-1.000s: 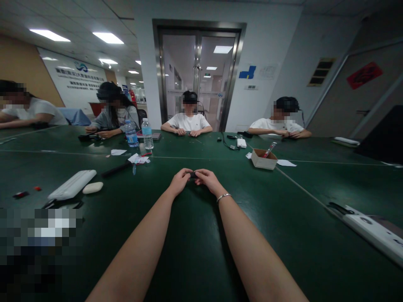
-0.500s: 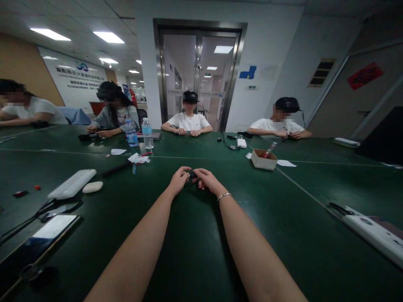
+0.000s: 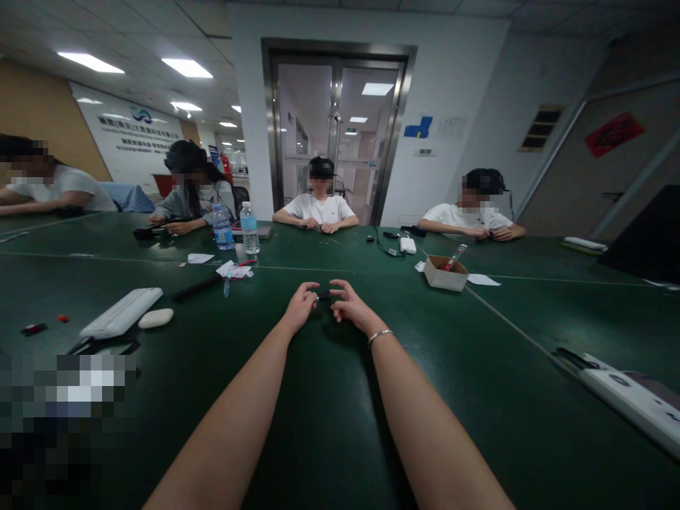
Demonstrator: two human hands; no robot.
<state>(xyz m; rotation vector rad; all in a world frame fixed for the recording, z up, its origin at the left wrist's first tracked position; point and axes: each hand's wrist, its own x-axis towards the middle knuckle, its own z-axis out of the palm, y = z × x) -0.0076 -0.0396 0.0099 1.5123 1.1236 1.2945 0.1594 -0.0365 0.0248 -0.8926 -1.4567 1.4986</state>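
Over the middle of the dark green table [image 3: 329, 397], my left hand [image 3: 302, 306] is closed on a small black object [image 3: 324, 297] with a silvery end. Its black end points toward my right hand; the kind is too small to make out. My right hand [image 3: 350, 306], with a silver bracelet at its wrist, has thumb and fingers apart. Its fingertips are close to the black end, and it appears to hold nothing.
A cardboard box [image 3: 446, 275] and two water bottles [image 3: 248, 228] stand farther back. On the left lie a white case [image 3: 122, 313] and a white oval object [image 3: 156, 318]; a white power strip [image 3: 632, 397] lies right. Several people sit across the table.
My right hand has let go of the small black object, its fingers spreading and moving slightly right. The object stays in my left hand, its black end now uncovered.
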